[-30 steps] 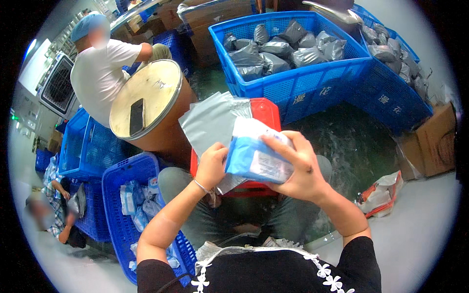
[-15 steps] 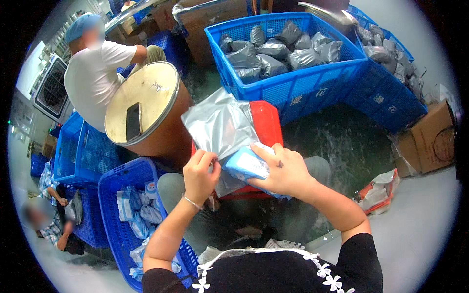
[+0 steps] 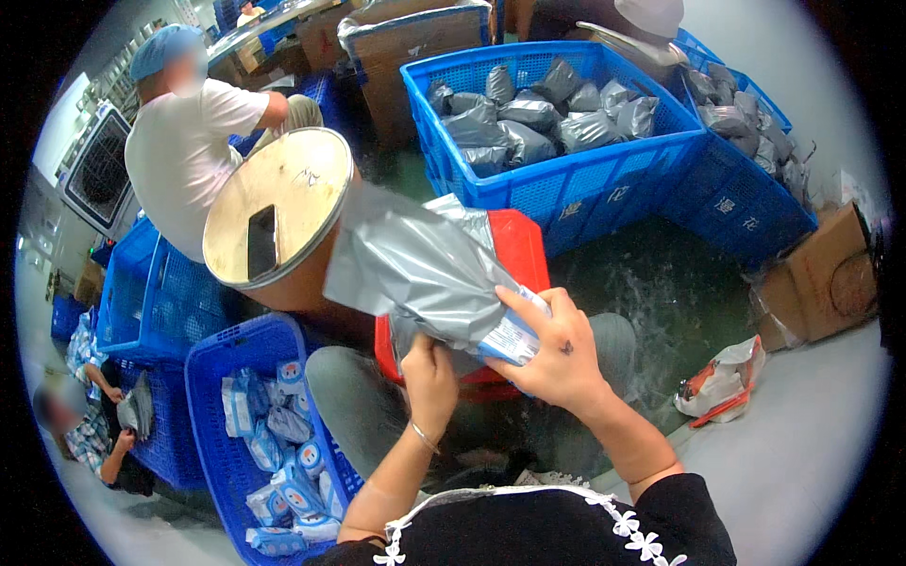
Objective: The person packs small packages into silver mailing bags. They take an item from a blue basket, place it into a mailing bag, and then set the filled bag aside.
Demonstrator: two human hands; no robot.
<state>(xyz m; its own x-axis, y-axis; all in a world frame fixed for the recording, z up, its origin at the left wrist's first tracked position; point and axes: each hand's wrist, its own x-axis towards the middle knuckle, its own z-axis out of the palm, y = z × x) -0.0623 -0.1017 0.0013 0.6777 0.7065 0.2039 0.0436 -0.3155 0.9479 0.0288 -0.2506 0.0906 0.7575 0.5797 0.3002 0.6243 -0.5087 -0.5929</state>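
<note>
A blue crate (image 3: pixel 632 184) of grey parcels (image 3: pixel 533 115) is seen at one o'clock, a blue basket (image 3: pixel 247 347) at eight. Centrally, a grey plastic mailer (image 3: pixel 425 269) is pinched at its lower edge by the curled left hand (image 3: pixel 430 382). A blue-and-white pack (image 3: pixel 512 338), partly covered by it, is gripped at four o'clock by the right hand (image 3: pixel 563 357). The mailer could be torn if snagged by a pack corner.
</note>
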